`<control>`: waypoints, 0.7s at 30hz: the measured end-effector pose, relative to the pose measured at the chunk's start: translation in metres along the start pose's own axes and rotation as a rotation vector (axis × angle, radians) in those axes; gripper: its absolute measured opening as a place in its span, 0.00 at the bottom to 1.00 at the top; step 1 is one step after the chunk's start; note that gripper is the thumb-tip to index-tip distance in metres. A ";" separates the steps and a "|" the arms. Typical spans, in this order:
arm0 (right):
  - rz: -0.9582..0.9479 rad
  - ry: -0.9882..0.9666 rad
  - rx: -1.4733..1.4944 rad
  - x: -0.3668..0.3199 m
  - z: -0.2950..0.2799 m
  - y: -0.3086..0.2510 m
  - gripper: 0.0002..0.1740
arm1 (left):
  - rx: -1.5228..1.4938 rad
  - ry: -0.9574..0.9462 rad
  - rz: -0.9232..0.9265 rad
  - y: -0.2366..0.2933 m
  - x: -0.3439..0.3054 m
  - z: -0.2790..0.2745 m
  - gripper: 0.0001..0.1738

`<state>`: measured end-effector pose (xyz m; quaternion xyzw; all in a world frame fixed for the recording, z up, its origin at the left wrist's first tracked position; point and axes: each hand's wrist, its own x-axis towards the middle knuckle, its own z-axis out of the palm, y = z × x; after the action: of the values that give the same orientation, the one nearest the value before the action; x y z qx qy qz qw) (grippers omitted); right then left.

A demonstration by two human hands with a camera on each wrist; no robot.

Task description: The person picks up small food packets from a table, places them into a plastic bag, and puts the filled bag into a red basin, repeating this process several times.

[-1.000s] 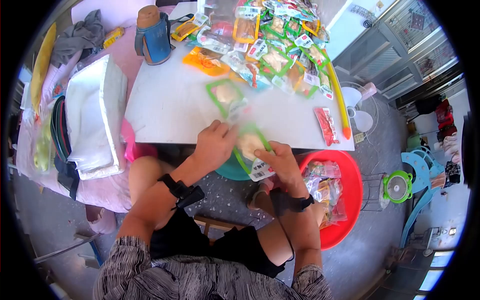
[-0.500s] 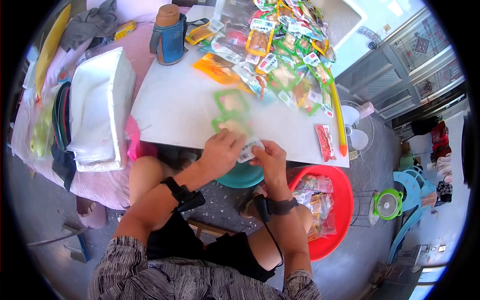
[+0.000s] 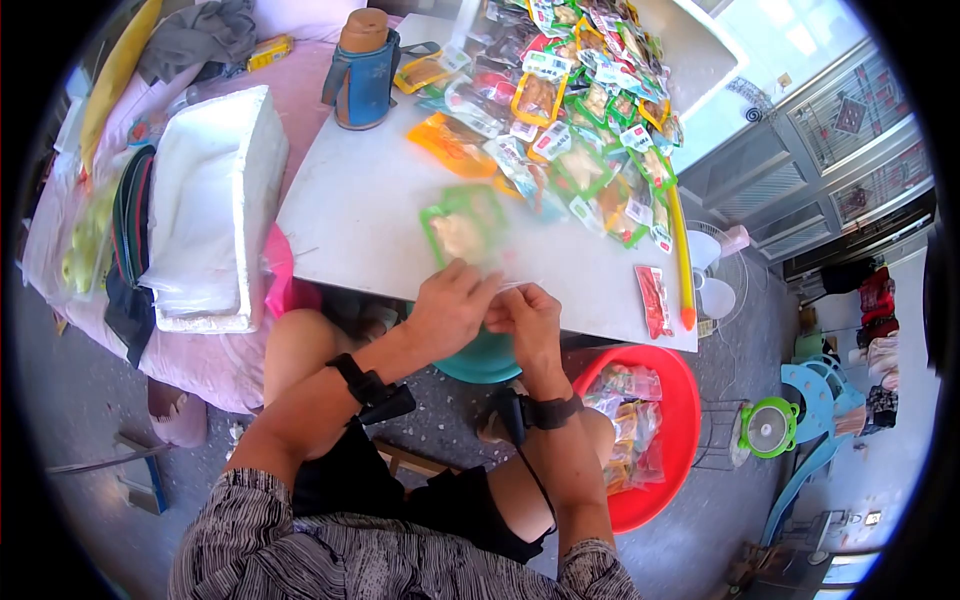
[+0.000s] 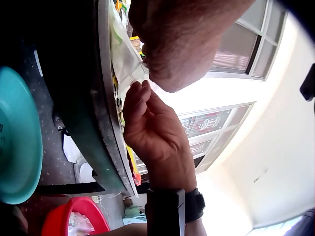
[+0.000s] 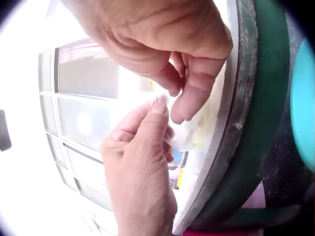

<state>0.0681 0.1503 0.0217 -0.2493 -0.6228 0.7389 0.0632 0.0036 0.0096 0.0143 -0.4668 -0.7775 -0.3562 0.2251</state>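
A clear food pouch with a green border and pale contents (image 3: 457,238) lies at the table's front edge, its transparent end reaching back to both hands. My left hand (image 3: 452,310) pinches that film between thumb and fingertips; the right wrist view shows the pinch closely. Beside it, my right hand (image 3: 528,322) has thumb and forefinger together on the same end, fingers curled. In the left wrist view the right hand (image 4: 152,123) meets the whitish film (image 4: 129,71). A second green-bordered pouch (image 3: 485,205) lies just behind, overlapped by the first.
Packaged foods (image 3: 590,110) are heaped at the back of the white table (image 3: 340,215). A blue flask (image 3: 362,90), a red packet (image 3: 654,300) and a yellow stick (image 3: 682,250) stand or lie around. Below are a teal basin (image 3: 480,362) and a red tub (image 3: 682,440) with packets. A foam box (image 3: 265,160) sits left.
The pouch has moved forward from between the hands onto the table edge beside the other pouch. My right hand has shifted from the pouch's side to its clear end, close to my left.
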 end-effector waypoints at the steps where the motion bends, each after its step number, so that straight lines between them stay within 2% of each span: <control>1: 0.035 -0.033 0.023 0.002 0.001 0.001 0.08 | -0.003 -0.007 -0.005 0.000 0.000 -0.001 0.24; 3: 0.104 -0.095 0.072 0.009 0.003 0.004 0.08 | -0.009 -0.020 -0.011 0.002 0.000 -0.002 0.24; 6: 0.006 0.000 0.230 0.010 0.021 0.003 0.07 | -0.059 0.058 0.078 0.007 0.005 -0.003 0.24; 9: -0.050 0.066 0.288 0.012 0.029 0.007 0.07 | -0.095 0.084 0.081 0.009 0.006 -0.002 0.23; 15: -0.089 -0.165 -0.131 0.008 0.022 -0.009 0.09 | -0.116 0.089 0.029 0.006 0.006 -0.004 0.19; 18: -0.005 -0.320 -0.414 0.009 0.003 -0.027 0.10 | -0.067 0.048 -0.041 0.002 0.004 0.001 0.20; 21: -0.021 -0.297 -0.447 -0.004 -0.021 -0.050 0.11 | 0.009 -0.154 -0.174 0.001 0.000 0.001 0.22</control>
<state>0.0700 0.1783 0.0681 -0.1393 -0.7755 0.6109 -0.0776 0.0045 0.0104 0.0138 -0.4226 -0.8317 -0.3339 0.1350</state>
